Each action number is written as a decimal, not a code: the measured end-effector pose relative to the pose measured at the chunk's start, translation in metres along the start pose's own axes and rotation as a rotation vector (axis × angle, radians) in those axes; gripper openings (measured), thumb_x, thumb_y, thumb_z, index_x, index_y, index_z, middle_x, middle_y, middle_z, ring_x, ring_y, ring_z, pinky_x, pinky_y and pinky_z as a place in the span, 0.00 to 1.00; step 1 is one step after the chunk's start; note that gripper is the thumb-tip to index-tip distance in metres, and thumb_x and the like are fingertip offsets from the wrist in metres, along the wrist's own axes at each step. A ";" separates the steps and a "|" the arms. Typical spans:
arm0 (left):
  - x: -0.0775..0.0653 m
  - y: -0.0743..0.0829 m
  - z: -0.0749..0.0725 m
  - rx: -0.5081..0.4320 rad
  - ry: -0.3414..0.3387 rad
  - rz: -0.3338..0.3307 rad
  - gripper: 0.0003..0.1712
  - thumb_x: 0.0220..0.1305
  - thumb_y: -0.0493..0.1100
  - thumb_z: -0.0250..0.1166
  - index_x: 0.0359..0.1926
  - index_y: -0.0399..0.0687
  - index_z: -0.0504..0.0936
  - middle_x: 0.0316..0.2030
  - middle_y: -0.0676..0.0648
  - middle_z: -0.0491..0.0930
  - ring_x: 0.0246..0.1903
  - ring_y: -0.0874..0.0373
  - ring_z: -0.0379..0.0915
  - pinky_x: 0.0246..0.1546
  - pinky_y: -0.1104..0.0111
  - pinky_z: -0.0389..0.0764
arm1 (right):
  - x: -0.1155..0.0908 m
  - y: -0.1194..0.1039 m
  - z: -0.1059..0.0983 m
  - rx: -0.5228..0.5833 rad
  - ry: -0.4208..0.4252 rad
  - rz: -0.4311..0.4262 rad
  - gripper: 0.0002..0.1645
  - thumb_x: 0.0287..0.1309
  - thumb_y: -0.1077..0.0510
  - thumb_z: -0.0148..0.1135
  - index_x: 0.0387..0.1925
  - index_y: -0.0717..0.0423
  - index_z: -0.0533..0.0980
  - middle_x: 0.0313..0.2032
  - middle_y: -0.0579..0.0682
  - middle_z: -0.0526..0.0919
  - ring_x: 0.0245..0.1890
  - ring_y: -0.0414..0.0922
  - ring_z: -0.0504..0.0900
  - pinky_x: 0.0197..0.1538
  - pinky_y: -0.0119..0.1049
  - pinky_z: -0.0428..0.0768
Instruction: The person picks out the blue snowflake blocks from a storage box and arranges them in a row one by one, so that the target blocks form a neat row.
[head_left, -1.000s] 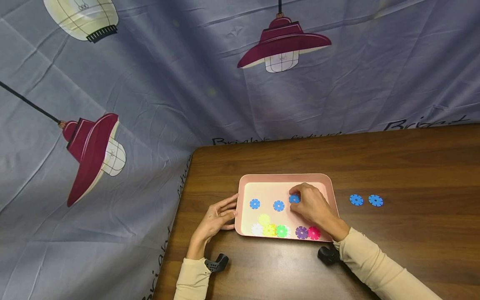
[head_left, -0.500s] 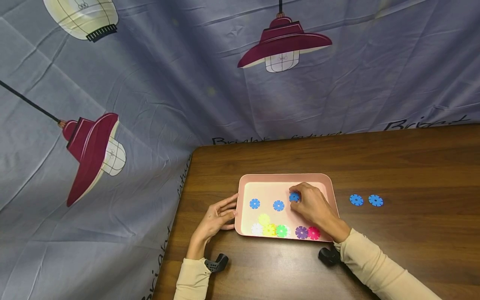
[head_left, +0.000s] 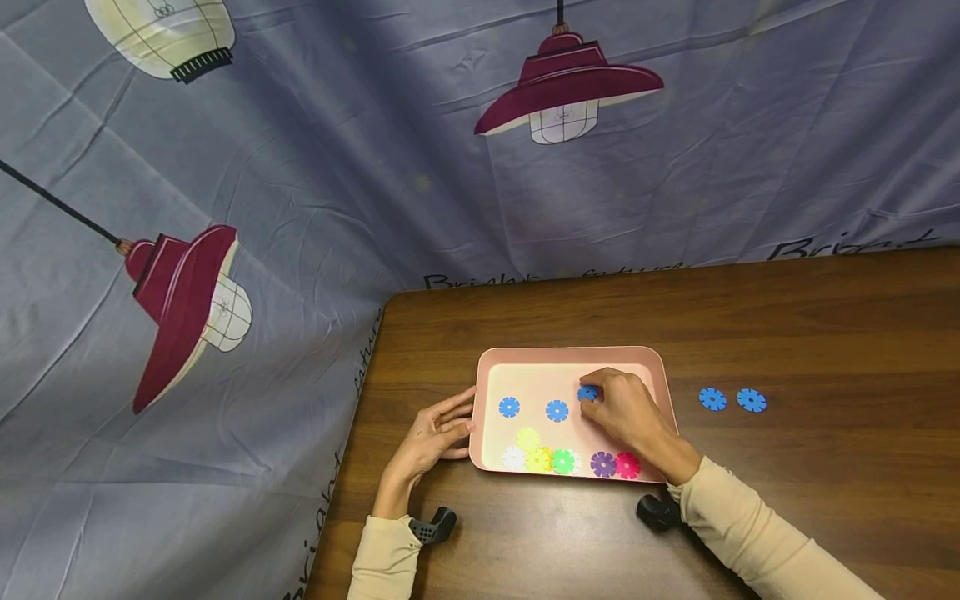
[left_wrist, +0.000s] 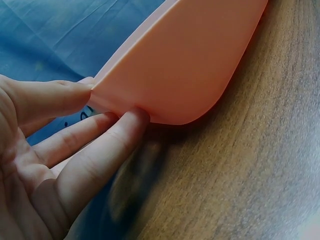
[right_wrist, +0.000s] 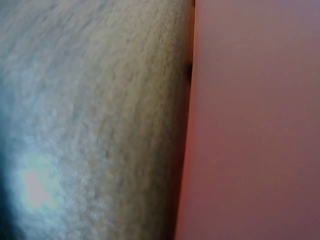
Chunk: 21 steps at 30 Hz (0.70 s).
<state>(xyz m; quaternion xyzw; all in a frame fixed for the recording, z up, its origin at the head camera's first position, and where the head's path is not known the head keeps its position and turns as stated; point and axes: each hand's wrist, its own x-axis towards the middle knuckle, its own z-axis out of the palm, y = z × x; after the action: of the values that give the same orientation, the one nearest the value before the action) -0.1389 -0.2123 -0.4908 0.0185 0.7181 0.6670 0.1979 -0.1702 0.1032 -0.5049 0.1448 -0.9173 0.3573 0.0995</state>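
Observation:
In the head view, my right hand point(head_left: 626, 408) is over the pink tray point(head_left: 495, 357), pinching a blue notched plastic disc point(head_left: 587, 392) between thumb and fingers. To its left, two more blue discs point(head_left: 557, 411) lie flat on the tray floor. My left hand point(head_left: 426, 437) touches the tray's left wall from outside with fairly straight fingers. The left wrist view shows the fingertips point(left_wrist: 136, 117) against the outer wall low down and at the rim. From the right wrist, only the tray's outer side point(right_wrist: 255, 120) and the table show; the hand is out of that view.
Along the tray's near side lie white, yellow, green point(head_left: 563, 462), purple point(head_left: 603, 465) and pink point(head_left: 627, 467) discs, some overlapping. Two blue discs point(head_left: 712, 399) rest on the wooden table point(head_left: 825, 350) right of the tray. A printed curtain point(head_left: 337, 167) hangs behind and to the left.
My right hand has shifted the pinched blue disc slightly toward the tray's far side. The left hand, the tray and the other discs have stayed in place.

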 end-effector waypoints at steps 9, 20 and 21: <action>-0.001 0.001 0.001 0.016 0.006 -0.005 0.34 0.66 0.33 0.64 0.71 0.50 0.68 0.63 0.33 0.70 0.55 0.45 0.75 0.38 0.56 0.85 | -0.002 -0.001 -0.009 0.013 0.057 -0.027 0.13 0.41 0.69 0.69 0.35 0.68 0.85 0.34 0.57 0.86 0.31 0.49 0.81 0.38 0.44 0.81; -0.002 0.003 0.003 0.023 0.019 -0.004 0.33 0.66 0.33 0.64 0.71 0.49 0.68 0.63 0.33 0.69 0.56 0.45 0.74 0.38 0.56 0.85 | -0.003 0.014 -0.048 0.013 0.131 -0.028 0.18 0.44 0.66 0.75 0.40 0.69 0.84 0.41 0.62 0.86 0.30 0.52 0.85 0.34 0.47 0.82; -0.002 0.002 0.002 0.026 0.022 -0.005 0.33 0.66 0.33 0.64 0.71 0.49 0.68 0.63 0.33 0.69 0.56 0.45 0.74 0.38 0.56 0.85 | -0.004 0.016 -0.050 0.012 0.140 -0.025 0.19 0.43 0.67 0.75 0.41 0.69 0.84 0.42 0.62 0.85 0.30 0.51 0.85 0.33 0.46 0.82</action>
<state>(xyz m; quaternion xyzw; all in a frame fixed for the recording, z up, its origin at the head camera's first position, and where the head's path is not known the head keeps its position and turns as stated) -0.1369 -0.2103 -0.4880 0.0120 0.7288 0.6574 0.1912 -0.1673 0.1496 -0.4796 0.1314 -0.9040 0.3710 0.1671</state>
